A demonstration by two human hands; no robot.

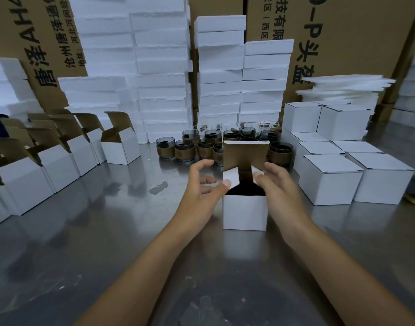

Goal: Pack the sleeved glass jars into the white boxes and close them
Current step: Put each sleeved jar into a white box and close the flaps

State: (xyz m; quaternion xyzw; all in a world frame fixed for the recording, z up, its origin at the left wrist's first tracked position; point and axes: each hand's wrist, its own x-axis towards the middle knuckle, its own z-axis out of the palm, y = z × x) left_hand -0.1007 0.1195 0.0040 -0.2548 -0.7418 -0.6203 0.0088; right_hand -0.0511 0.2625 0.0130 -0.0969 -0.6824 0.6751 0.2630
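Note:
A small white box (244, 211) stands on the steel table in front of me, its brown-lined lid flap upright. Something dark sits inside; I cannot make out what. My left hand (203, 187) presses the left side flap inward with its thumb. My right hand (276, 182) pushes the right side flap inward with its fingertips. Both flaps lean over the opening. Behind the box stands a cluster of several glass jars with brown sleeves (205, 147).
Open white boxes (119, 149) stand in a row at the left. Closed white boxes (329, 182) are stacked at the right. White foam blocks (161, 85) and brown cartons (343, 31) wall off the back. Steel table (107, 243) spreads toward me.

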